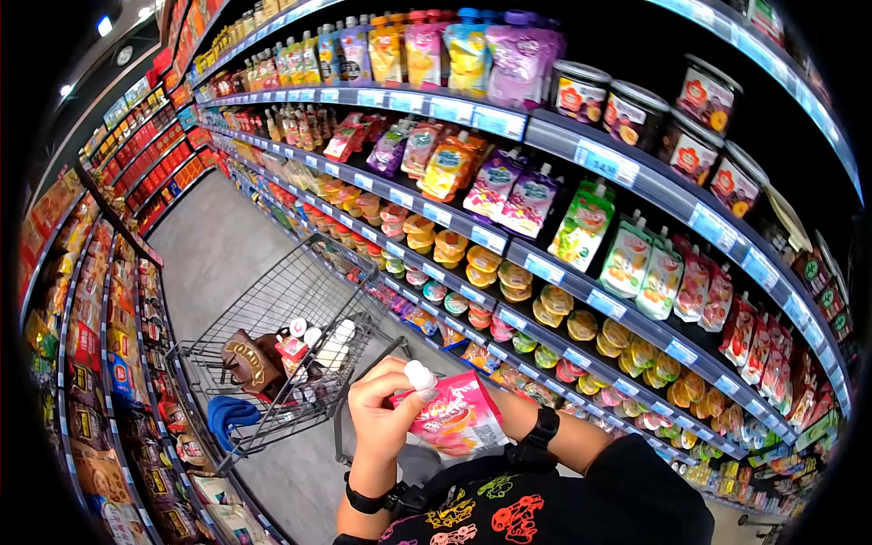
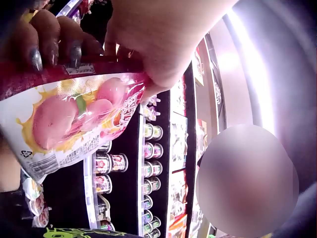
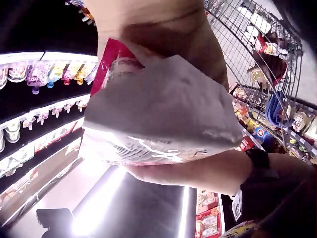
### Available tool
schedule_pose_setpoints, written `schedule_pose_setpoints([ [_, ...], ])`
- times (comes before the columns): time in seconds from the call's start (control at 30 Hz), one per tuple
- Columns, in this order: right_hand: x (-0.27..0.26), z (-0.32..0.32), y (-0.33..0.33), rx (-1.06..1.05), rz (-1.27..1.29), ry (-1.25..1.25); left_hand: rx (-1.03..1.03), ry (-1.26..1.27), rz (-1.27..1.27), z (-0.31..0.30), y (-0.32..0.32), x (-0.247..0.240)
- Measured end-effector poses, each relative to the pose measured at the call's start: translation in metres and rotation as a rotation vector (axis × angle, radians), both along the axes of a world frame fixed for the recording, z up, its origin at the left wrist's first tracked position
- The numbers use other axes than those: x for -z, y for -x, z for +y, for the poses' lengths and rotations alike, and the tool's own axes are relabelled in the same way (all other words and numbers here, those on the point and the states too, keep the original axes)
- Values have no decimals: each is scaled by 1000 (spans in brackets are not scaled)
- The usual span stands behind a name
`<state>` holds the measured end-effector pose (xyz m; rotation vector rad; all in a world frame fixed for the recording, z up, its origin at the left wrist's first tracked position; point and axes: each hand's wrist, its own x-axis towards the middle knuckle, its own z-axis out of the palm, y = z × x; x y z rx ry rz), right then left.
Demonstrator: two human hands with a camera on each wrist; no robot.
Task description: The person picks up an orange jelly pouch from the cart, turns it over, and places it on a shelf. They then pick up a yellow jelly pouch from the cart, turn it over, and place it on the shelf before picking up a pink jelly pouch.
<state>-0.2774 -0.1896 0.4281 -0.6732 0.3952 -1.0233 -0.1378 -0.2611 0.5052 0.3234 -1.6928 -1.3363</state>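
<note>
A pink-and-white pouch with peach pictures (image 1: pixel 457 420) is held in front of the chest, its white cap (image 1: pixel 419 374) toward the upper left. My left hand (image 1: pixel 380 404) grips the cap end, thumb against the cap. In the left wrist view, bent fingers (image 2: pixel 54 42) lie along the red edge of the pouch (image 2: pixel 74 114), above its printed back. My right hand (image 1: pixel 510 416) holds the pouch from behind and to the right, its fingers hidden there. The right wrist view shows that hand (image 3: pixel 168 34) against the pouch's pale base (image 3: pixel 163 104).
A wire shopping cart (image 1: pixel 282 345) stands in front, holding a brown bag (image 1: pixel 250 363), bottles and packets, with something blue (image 1: pixel 232 420) on its edge. Shelves of pouches, cups and tubs (image 1: pixel 581 97) rise close on the right; shelves of packaged food (image 1: pixel 86 336) line the left.
</note>
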Motion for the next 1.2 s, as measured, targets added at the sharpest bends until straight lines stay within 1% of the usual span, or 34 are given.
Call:
schedule_pose_setpoints([
  [0.1, -4, 28, 3, 152, 102, -27, -5, -35, -30, 20, 6, -2],
  [0.17, -16, 45, 5, 196, -42, -241, 23, -54, -35, 27, 6, 2],
  [0.2, -12, 51, 7, 195, -35, -233, 26, -49, -30, 31, 8, 4],
  [0.3, -14, 62, 13, 173, 7, -106, 39, -37, -21, 42, 12, 6],
  [0.4, 16, 54, 18, -111, -320, -68, 41, -40, -23, 54, 16, 7],
  [0.47, 21, 57, 18, 34, -295, -135, 44, -33, -19, 60, 17, 6],
  [0.53, 35, 58, 19, 102, -326, -183, 65, -16, -8, 67, 20, 3],
  [0.57, 53, 56, 23, 98, -369, -199, 67, -12, -1, 68, 22, 3],
  [0.6, 54, 56, 25, 96, -412, -214, 70, -7, 8, 69, 24, 3],
  [0.7, 40, 71, 30, 31, -470, -185, 79, -1, 1, 75, 32, 2],
  [0.8, 21, 85, 39, 137, -270, -104, 109, 63, -23, 78, 38, 0],
  [0.87, 14, 94, 40, 182, -231, -111, 135, 84, -8, 82, 43, 0],
  [0.93, 12, 102, 41, 202, -290, -174, 157, 96, -4, 84, 47, 0],
  [1.0, 35, 98, 43, 94, -487, -63, 172, 102, -7, 85, 50, 2],
  [1.07, 55, 98, 44, 51, -570, -59, 193, 70, -10, 86, 54, 5],
  [1.13, 61, 101, 41, 77, -552, -169, 169, 40, -51, 90, 57, 6],
  [1.2, 53, 104, 40, 29, -461, -108, 228, -15, -64, 87, 60, 8],
])
